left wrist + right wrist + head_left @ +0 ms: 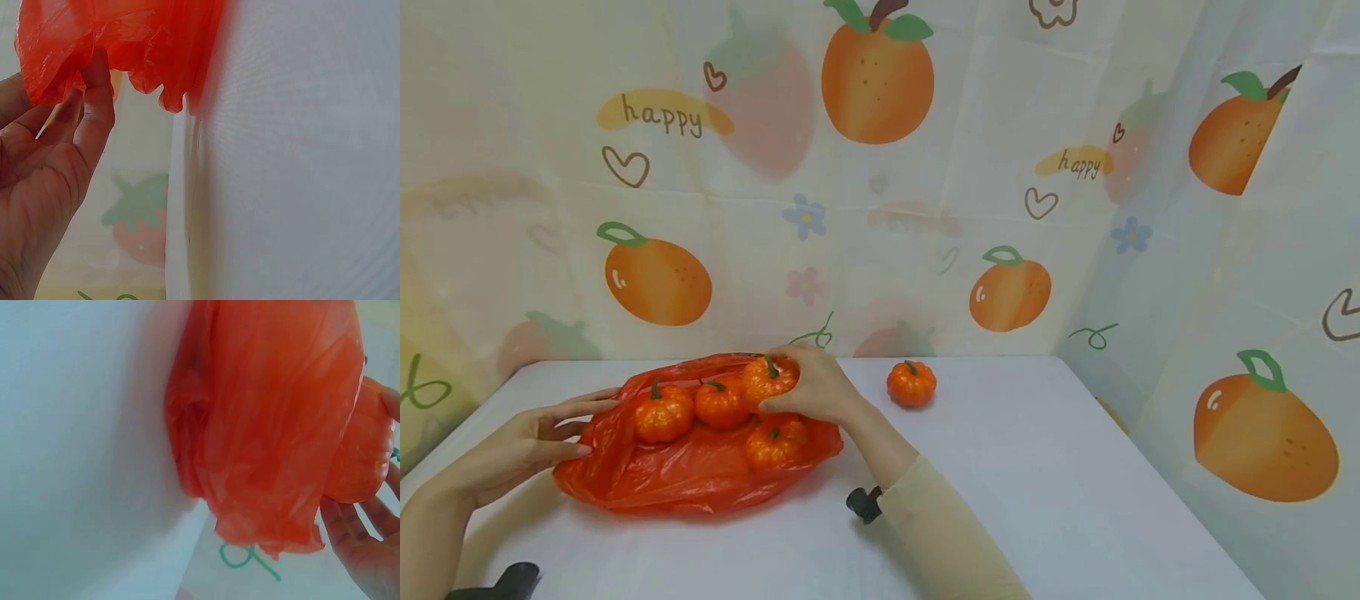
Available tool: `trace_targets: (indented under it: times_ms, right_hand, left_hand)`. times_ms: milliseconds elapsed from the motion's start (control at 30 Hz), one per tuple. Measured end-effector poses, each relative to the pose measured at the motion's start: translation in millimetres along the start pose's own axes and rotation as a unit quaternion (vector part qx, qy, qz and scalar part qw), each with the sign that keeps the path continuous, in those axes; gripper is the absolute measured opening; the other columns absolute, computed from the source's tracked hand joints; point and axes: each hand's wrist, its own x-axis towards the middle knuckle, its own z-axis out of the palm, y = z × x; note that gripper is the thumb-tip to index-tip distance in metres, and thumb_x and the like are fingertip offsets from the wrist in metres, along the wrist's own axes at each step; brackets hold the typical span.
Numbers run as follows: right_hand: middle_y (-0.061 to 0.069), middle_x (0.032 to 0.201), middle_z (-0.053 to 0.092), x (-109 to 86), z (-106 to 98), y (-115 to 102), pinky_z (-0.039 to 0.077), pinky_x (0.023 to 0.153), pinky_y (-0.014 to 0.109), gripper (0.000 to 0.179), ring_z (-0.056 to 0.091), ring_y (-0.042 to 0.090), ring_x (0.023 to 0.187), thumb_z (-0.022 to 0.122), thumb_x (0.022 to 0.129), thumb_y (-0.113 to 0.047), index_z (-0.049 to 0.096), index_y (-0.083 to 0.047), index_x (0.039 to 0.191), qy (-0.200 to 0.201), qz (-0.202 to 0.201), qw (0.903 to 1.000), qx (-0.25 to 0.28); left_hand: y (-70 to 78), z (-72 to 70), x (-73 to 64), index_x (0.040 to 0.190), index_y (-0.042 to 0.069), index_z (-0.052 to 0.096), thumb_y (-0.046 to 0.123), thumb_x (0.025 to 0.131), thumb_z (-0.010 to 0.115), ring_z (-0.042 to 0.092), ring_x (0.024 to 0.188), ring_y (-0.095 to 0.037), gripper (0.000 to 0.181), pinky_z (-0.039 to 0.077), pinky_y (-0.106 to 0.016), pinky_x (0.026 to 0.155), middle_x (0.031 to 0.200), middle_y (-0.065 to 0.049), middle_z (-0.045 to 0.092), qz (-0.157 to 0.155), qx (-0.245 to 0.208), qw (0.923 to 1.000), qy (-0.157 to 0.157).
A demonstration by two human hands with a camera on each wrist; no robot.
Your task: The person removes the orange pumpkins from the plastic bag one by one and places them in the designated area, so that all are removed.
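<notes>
1. The right grip (816, 383) has its thumb and fingers wrapped round a pumpkin (766, 380) at the bag's open mouth; from here I can't tell if it's going in or out.
2. Just left of that grip, two more pumpkins (664, 414) (722, 402) sit in the red bag (670, 487); a third (777, 445) lies just on its near side.
3. Farther left, the left grip (546, 433) seems to pinch the bag's edge between thumb and fingers.
4. Right of the right grip, apart from it, a loose pumpkin (912, 384) stands on the white surface (1037, 467).
5. I'd call this step handling one pumpkin at the mouth; the next move calls for a steady edge and fingers clear of the plastic.
</notes>
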Motion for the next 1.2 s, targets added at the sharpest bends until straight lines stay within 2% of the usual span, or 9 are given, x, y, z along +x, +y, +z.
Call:
trace_targets:
  times_ms: [167,400,600,733,1000,1200]
  right_hand:
    - [-0.001,0.136,0.061,-3.5,-5.1,7.8,0.045,0.11,0.038,0.068,0.055,0.019,0.128,0.085,0.074,-0.035,0.059,-0.02,0.136,0.012,-0.001,0.9999,0.001]
    - [-0.001,0.131,0.063,-5.8,-13.1,18.0,0.048,0.106,0.033,0.067,0.058,0.017,0.122,0.086,0.074,-0.034,0.06,-0.017,0.134,0.032,-0.007,0.9995,0.004]
    - [0.001,0.134,0.058,-10.1,-23.0,24.9,0.049,0.104,0.039,0.065,0.055,0.02,0.122,0.085,0.075,-0.034,0.059,-0.023,0.135,0.038,0.02,0.9985,0.034]
    - [0.004,0.136,0.057,-11.9,-28.2,30.9,0.048,0.105,0.044,0.067,0.056,0.023,0.123,0.085,0.075,-0.032,0.059,-0.019,0.135,0.045,0.034,0.9972,0.05]
    - [0.008,0.138,0.058,-15.5,-36.9,44.0,0.047,0.107,0.045,0.068,0.056,0.026,0.125,0.085,0.075,-0.03,0.059,-0.015,0.135,0.071,0.038,0.9954,0.051]
    - [0.006,0.133,0.061,-19.8,-45.9,53.4,0.051,0.102,0.042,0.064,0.058,0.025,0.119,0.085,0.074,-0.026,0.061,-0.015,0.133,0.09,0.054,0.9921,0.07]
  left_hand:
    - [0.3,-0.1,0.2,0.152,0.0,0.031,-0.003,0.099,0.046,0.055,0.116,0.009,0.055,0.058,-0.025,0.086,0.147,0.038,0.037,-0.008,0.002,1.0,0.005]
    - [0.2,0.0,0.0,0.152,0.0,0.032,-0.001,0.099,0.047,0.055,0.115,0.009,0.055,0.059,-0.026,0.086,0.145,0.039,0.038,-0.018,0.006,0.9998,0.008]
    - [-0.4,-0.3,0.5,0.151,0.0,0.032,-0.002,0.098,0.047,0.055,0.114,0.008,0.055,0.058,-0.025,0.085,0.145,0.038,0.039,-0.013,0.015,0.9998,0.009]
    - [-0.5,-0.3,0.2,0.151,-0.001,0.032,-0.003,0.098,0.047,0.055,0.115,0.008,0.055,0.058,-0.025,0.085,0.147,0.038,0.038,-0.004,0.014,0.9999,0.006]
    - [0.5,0.4,0.3,0.151,-0.001,0.032,-0.003,0.098,0.047,0.055,0.115,0.008,0.055,0.058,-0.025,0.086,0.146,0.039,0.037,-0.006,0.008,0.9999,0.005]
    - [0.9,-0.2,0.6,0.151,0.0,0.032,-0.003,0.098,0.047,0.055,0.115,0.009,0.055,0.058,-0.025,0.086,0.146,0.04,0.037,-0.012,0.006,0.9999,0.005]
